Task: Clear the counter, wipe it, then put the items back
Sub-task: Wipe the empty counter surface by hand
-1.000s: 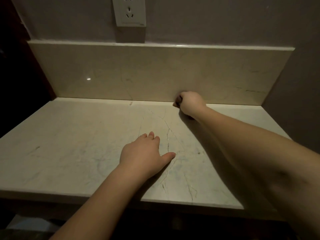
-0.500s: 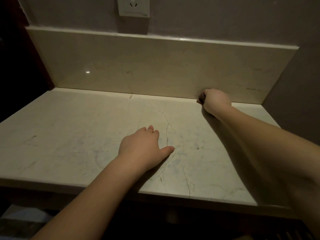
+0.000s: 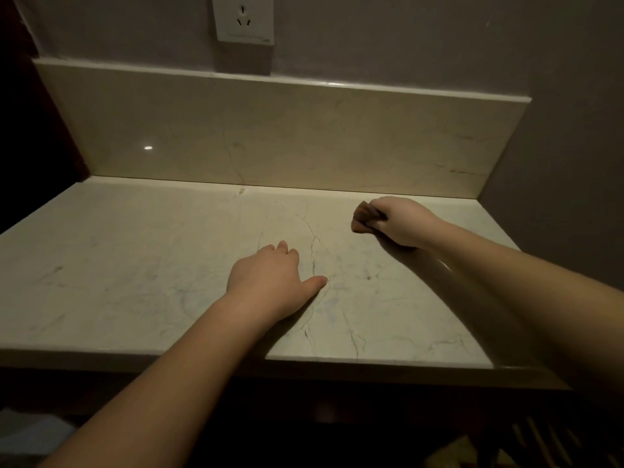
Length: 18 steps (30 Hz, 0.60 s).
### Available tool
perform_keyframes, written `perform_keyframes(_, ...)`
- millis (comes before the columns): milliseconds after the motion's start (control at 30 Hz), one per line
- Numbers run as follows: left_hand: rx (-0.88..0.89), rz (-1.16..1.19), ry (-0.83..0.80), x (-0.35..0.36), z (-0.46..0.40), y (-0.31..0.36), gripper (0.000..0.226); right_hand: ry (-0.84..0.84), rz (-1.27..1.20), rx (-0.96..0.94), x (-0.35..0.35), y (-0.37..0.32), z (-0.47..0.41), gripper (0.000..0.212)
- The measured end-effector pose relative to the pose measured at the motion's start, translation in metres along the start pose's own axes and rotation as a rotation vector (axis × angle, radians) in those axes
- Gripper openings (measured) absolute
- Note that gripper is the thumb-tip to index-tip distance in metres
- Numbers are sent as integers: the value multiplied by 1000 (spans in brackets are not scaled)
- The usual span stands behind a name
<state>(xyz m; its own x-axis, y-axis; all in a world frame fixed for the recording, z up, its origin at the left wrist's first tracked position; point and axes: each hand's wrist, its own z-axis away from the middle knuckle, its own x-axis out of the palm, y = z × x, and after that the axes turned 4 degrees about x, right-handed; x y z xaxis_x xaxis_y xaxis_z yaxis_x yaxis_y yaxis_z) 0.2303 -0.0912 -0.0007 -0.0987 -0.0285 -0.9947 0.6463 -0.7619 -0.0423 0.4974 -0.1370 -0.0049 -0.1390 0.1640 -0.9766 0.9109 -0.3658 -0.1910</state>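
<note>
The pale marble counter (image 3: 135, 271) has dark veins and no items on it. My left hand (image 3: 270, 282) lies flat on the middle of it, palm down, fingers spread a little, holding nothing. My right hand (image 3: 401, 221) is closed in a fist at the back right of the counter, a short way in front of the backsplash. A small brownish cloth (image 3: 361, 219) sticks out of the fist on its left side and rests on the counter; most of the cloth is hidden inside the hand.
A marble backsplash (image 3: 270, 140) runs along the back, with a white wall socket (image 3: 243, 18) above it. A grey wall (image 3: 567, 163) closes the right side. The left side is dark. The counter's front edge (image 3: 371, 363) lies near me.
My right hand has slid with the cloth from the middle of the backsplash to the right, then pulled back from it towards me. My left hand has stayed flat in place.
</note>
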Motion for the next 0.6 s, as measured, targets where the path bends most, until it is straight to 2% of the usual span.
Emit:
perform_keyframes(100, 11, 4, -2, -1, 1, -2, 78, 63, -77, 75, 2, 2, -22, 13)
perform_keyframes(267, 10, 1, -8, -1, -1, -3, 77, 103, -34, 171, 12, -14, -62, 7)
perform_keyframes(500, 12, -13, 18, 4, -2, -3, 80, 34, -52, -82, 7, -27, -22, 10)
perform_keyframes(600, 18, -18, 14, 5, -1, -3, 80, -28, 25, -109, 3, -17, -1, 7)
